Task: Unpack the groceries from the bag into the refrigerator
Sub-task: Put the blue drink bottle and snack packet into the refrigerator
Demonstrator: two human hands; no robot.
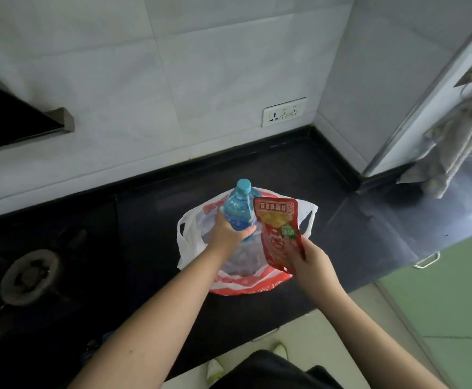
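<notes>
A white and red plastic bag point(192, 237) sits open on the black countertop point(285, 178). My left hand point(227, 233) grips a blue water bottle point(239, 206) upright, just above the bag's mouth. My right hand point(312, 266) holds a red snack packet point(279, 234) by its lower corner, to the right of the bottle and over the bag. Crumpled clear plastic shows inside the bag; anything else in it is hidden. The refrigerator point(436, 91) stands at the right, seen only as a pale side panel.
A gas burner point(29, 276) is set in the counter at the left, under a black range hood point(18, 119). A wall socket point(284, 112) is on the tiled wall behind. A cloth point(453, 147) hangs at the right. Green cabinet fronts point(453, 290) lie below the counter edge.
</notes>
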